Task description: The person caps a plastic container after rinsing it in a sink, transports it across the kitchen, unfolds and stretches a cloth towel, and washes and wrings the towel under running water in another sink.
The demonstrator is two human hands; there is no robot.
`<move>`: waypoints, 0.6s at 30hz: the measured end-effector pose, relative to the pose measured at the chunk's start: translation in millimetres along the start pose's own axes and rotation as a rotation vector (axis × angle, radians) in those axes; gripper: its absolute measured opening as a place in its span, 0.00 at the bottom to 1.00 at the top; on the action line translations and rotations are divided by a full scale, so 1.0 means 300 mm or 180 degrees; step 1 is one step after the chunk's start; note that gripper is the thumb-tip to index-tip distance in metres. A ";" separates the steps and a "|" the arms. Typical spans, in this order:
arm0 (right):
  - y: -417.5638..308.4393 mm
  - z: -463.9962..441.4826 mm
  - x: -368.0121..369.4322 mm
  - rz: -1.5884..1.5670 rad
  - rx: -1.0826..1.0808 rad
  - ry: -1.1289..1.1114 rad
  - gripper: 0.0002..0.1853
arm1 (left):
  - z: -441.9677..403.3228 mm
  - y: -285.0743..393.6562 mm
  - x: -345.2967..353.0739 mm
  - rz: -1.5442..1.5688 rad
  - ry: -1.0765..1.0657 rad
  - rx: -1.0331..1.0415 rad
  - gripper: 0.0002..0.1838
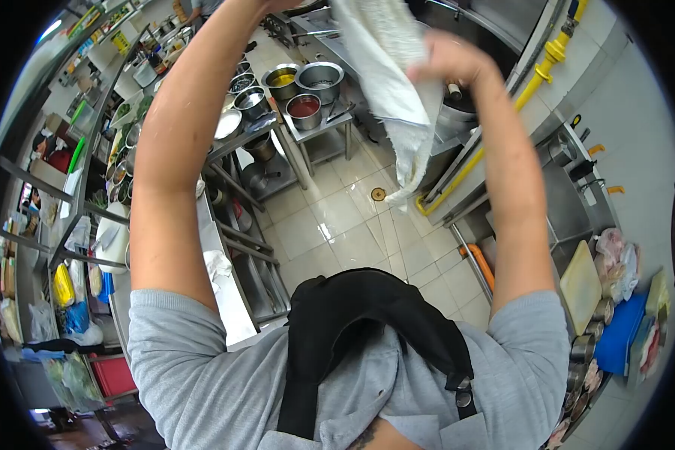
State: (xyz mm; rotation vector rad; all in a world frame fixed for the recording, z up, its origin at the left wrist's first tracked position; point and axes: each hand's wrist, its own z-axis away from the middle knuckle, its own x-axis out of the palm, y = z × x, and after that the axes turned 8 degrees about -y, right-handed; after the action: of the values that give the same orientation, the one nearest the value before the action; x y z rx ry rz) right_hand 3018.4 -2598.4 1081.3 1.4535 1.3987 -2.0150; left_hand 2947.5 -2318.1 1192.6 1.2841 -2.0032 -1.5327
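White cloth [386,71], 1 pc, hangs; R hand [455,60] at its edge, blurred. L hand [280,3] mostly cut off. Red-filled pot [304,108], yellow-filled pot [282,78], on worktop [325,130].

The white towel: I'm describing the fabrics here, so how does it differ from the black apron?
The towel is white; the apron is black. The towel hangs down loose at the right hand; the apron is worn. The towel looks shaggy in places; the apron looks smoother. Both are soft fabric.

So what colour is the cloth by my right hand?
The cloth is white; the head view shows it best.
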 end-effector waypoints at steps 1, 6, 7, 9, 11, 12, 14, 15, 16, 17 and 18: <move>0.063 -0.023 0.143 -0.0213 0.0211 -0.0621 0.26 | 0.047 0.035 0.010 -0.0006 0.0091 0.0165 0.14; 0.204 0.106 0.823 -0.0976 0.0580 -0.0660 0.22 | 0.280 0.130 0.008 -0.2029 0.0924 -0.0108 0.13; 0.300 0.121 0.947 -0.1208 0.0416 -0.0539 0.22 | 0.331 0.135 0.015 -0.2510 0.0998 -0.0072 0.13; 0.444 0.179 1.101 -0.0968 0.0524 -0.0077 0.18 | 0.427 0.122 0.017 -0.1818 0.1016 -0.0279 0.12; 0.459 0.253 1.169 -0.1500 0.0936 0.0396 0.13 | 0.572 0.115 0.039 -0.2942 0.1043 -0.0877 0.13; 0.479 0.295 1.189 -0.1722 0.0739 0.0583 0.14 | 0.650 0.095 0.055 -0.3198 0.1168 -0.1101 0.14; 0.501 0.350 1.207 -0.1869 0.0765 0.0954 0.14 | 0.834 -0.051 0.029 -0.3588 0.1274 -0.1133 0.16; 0.561 0.378 1.208 -0.1673 0.0806 0.0925 0.16 | 0.907 -0.164 0.029 -0.3453 0.1745 -0.0947 0.17; 0.640 0.411 1.225 -0.1703 0.0598 0.1069 0.18 | 0.973 -0.231 0.038 -0.3115 0.1789 -0.0906 0.18; 0.572 0.409 1.150 -0.1443 0.0316 0.0980 0.19 | 1.027 -0.293 0.063 -0.2820 0.1958 -0.1100 0.20; 0.552 0.409 1.120 -0.1455 0.0355 0.0984 0.20 | 1.087 -0.374 0.086 -0.2460 0.2215 -0.1125 0.18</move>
State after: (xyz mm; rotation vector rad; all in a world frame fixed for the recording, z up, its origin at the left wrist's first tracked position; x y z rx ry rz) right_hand 2912.8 -2683.7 711.2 1.6690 1.9207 -2.2296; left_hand 2757.9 -2142.8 962.6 2.1597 -0.7944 -1.3189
